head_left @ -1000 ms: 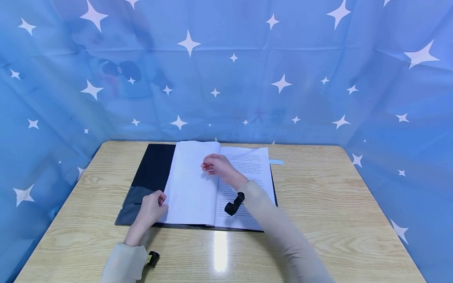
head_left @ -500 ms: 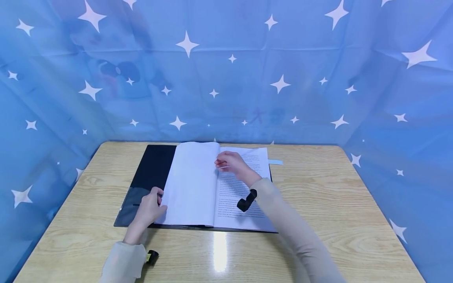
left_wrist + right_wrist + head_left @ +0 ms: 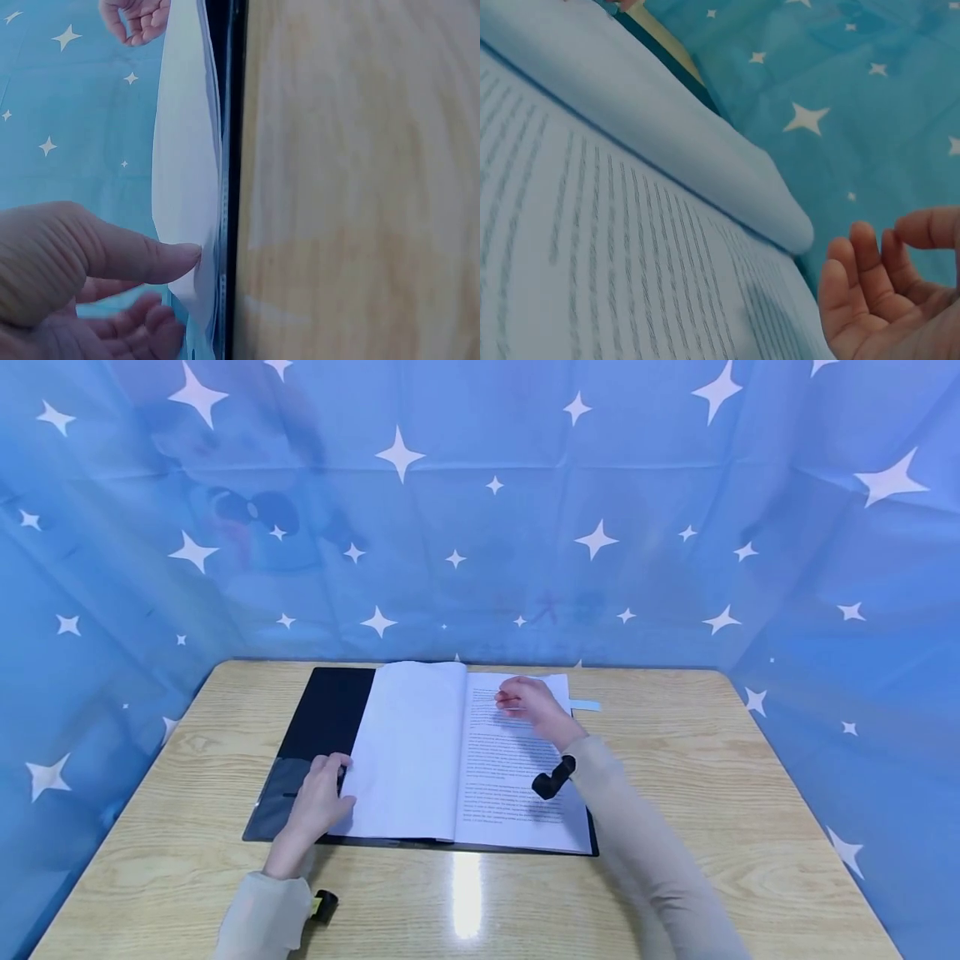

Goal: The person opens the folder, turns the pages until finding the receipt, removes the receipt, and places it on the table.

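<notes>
A black folder [image 3: 332, 712] lies spread on the table, bearing a stack of paper turned open like a book. Its left page [image 3: 405, 752] is blank white and bulges slightly toward the middle; the right page [image 3: 510, 810] carries printed lines. My left hand [image 3: 318, 797] rests at the blank page's left edge, its thumb [image 3: 161, 261] touching the paper and its fingers loosely bent. Over the upper part of the printed page hovers my right hand [image 3: 532, 703], fingers loosely curled, nothing between them in the right wrist view.
A pale blue tab [image 3: 585, 705] sticks out past the folder's right side. A dark see-through pocket [image 3: 281, 797] covers the folder's lower left. Behind the wooden table [image 3: 720, 793] hangs a blue curtain [image 3: 480, 577] with white stars.
My right hand has moved right, from over the blank page to over the printed page. The left hand's fingers have straightened somewhat while it stays at the page edge.
</notes>
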The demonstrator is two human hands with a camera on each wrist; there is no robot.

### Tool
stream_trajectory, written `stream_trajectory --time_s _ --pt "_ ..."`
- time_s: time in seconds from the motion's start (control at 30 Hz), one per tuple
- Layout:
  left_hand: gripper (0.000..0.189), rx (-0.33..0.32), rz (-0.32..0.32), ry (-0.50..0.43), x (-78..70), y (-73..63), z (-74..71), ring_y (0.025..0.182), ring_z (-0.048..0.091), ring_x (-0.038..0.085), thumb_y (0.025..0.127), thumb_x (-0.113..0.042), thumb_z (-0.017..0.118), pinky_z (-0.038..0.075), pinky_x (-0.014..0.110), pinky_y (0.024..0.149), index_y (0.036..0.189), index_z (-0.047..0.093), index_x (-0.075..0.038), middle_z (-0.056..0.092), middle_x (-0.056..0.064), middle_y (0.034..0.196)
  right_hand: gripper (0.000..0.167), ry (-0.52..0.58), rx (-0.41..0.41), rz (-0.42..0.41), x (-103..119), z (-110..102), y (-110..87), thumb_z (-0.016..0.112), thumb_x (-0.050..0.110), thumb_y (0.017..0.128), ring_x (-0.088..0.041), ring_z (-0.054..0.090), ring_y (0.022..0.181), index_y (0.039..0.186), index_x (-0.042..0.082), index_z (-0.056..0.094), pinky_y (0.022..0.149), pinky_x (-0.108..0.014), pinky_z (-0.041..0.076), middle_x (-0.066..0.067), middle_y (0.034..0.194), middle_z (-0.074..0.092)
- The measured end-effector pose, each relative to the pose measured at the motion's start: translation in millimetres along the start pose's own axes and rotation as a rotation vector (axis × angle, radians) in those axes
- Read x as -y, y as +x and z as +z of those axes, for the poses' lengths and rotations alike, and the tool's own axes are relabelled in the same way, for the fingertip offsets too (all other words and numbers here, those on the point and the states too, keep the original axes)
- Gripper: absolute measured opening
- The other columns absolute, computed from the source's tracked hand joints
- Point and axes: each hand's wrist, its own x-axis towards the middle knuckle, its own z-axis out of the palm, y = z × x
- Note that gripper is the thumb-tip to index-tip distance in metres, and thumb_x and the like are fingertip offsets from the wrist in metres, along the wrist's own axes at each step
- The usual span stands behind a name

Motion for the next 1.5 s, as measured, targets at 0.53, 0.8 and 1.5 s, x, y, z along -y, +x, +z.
stream_trajectory --time_s 0.53,0.8,1.5 --pt "0.021 0.056 0.133 -0.056 6.1 -1.4 1.8 0.073 0.050 0.019 0.069 0.013 0.064 0.046 0.033 0.066 0.087 0.063 0.003 0.054 0.008 0.082 0.040 -0.147 -0.200 0.047 9.3 -54.7 7.6 0.049 0.017 0.095 -0.012 0.058 0.081 0.128 -0.005 0.045 0.082 -0.028 0.048 -0.005 0.096 0.060" --pt "0.035 0.127 0.076 -0.080 4.5 -1.1 1.0 0.078 0.048 0.021 0.069 -0.001 0.077 0.046 0.035 0.070 0.099 0.061 0.006 0.053 0.009 0.088 0.042 -0.206 -0.312 0.051 3.0 -76.9 19.5 0.049 0.019 0.094 -0.024 0.051 0.103 0.132 0.001 0.047 0.090 -0.034 0.043 -0.016 0.122 0.052" --pt "0.046 0.152 0.052 -0.110 4.2 -0.9 -1.4 0.081 0.047 0.021 0.067 -0.002 0.080 0.047 0.033 0.069 0.107 0.058 0.008 0.050 0.009 0.091 0.048 -0.313 -0.349 0.112 0.1 -96.1 36.5 0.039 0.026 0.098 -0.026 0.039 0.125 0.143 0.012 0.035 0.074 -0.026 0.041 -0.009 0.142 0.039"
